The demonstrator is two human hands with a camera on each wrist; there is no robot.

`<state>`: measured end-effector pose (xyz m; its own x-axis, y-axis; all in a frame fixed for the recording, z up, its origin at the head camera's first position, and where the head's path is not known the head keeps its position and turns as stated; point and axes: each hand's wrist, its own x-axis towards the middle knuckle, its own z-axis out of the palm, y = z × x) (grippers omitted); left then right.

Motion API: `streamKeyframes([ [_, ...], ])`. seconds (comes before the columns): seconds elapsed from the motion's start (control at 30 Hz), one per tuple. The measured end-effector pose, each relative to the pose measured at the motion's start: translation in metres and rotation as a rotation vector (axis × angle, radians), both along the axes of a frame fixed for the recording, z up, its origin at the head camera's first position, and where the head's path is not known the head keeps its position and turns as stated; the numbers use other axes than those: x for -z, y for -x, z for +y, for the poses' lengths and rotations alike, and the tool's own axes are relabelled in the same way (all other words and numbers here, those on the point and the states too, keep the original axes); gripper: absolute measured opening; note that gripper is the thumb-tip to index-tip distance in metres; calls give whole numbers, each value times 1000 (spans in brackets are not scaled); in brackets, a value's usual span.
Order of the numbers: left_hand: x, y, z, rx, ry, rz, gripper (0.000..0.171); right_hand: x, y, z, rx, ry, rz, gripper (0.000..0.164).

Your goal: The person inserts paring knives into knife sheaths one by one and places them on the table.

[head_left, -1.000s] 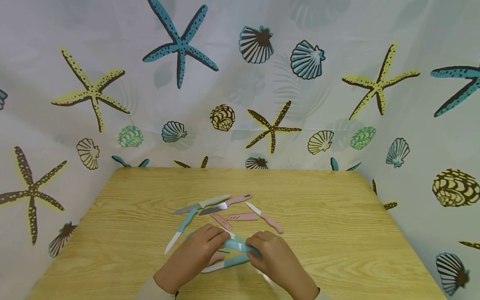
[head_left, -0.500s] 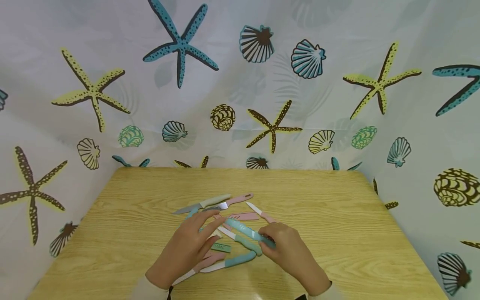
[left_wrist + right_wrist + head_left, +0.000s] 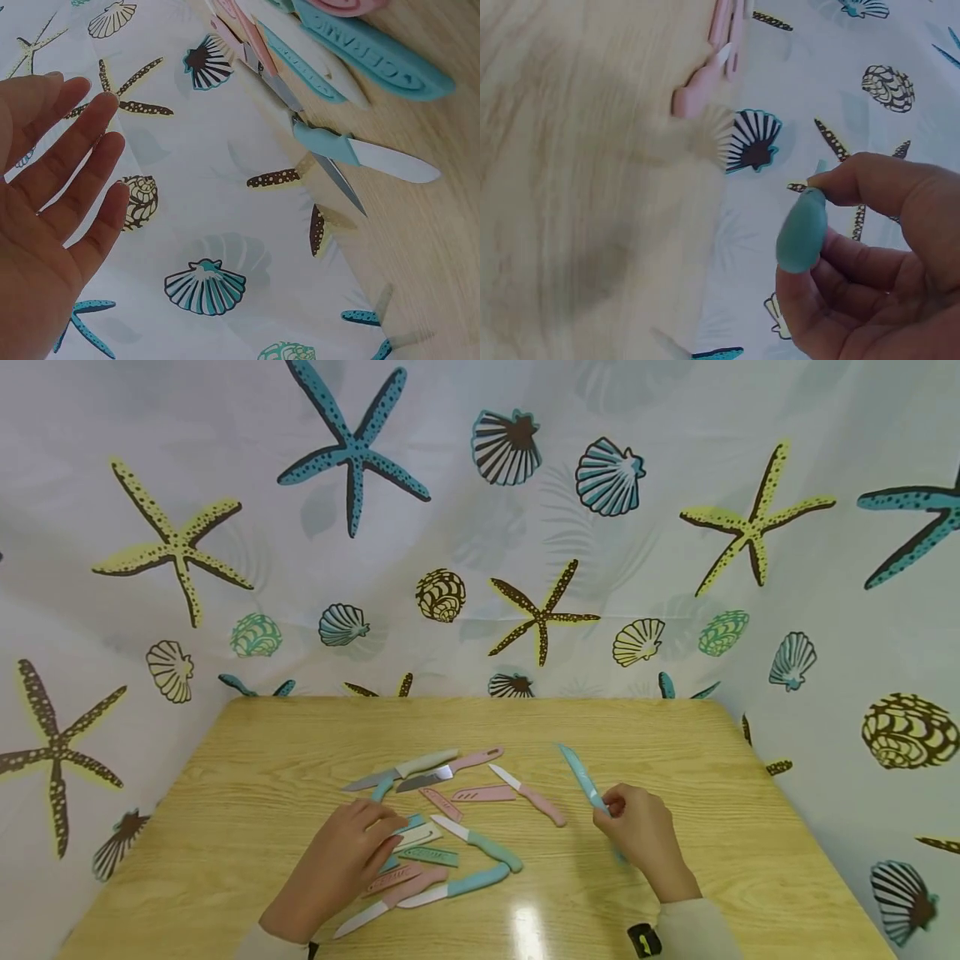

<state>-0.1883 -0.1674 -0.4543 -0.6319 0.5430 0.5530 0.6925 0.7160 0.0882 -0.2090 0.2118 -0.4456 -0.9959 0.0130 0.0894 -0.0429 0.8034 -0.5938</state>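
Note:
My right hand pinches a light-blue knife in its sheath, raised over the table's right half, tip pointing away. In the right wrist view the knife's rounded handle end shows between thumb and fingers. My left hand hovers at the left of the pile, fingers apart and holding nothing in the left wrist view. Nearest it lie a white sheath, a green sheath and a pink sheath. A blue-handled knife is partly hidden behind the left hand.
Bare blades point several ways: a green-handled knife, a blue-handled knife, pink-handled knives and a cream-handled knife. Two pink sheaths lie mid-pile. A patterned cloth encloses the wooden table.
Both hands were together at the sheathed knife; the left has let go and drawn back left. The right has carried the knife rightward, away from the pile.

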Motion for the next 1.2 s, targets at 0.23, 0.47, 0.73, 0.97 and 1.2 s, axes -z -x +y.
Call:
streamKeyframes([
  [0.23,9,-6,-6,-66,29,-75,21,24,11,6,45,-49,-173,21],
  [0.47,18,-10,-8,-68,6,-85,19,29,17,-2,42,-107,-207,17],
  [0.73,23,-12,-11,-51,6,-65,21,33,19,-5,43,-133,-229,14],
  [0.97,21,-12,-8,-41,37,-105,22,38,17,0,53,-143,-224,15],
  [1.2,20,-14,-8,-76,59,-164,18,41,16,-1,44,-118,-206,17],
])
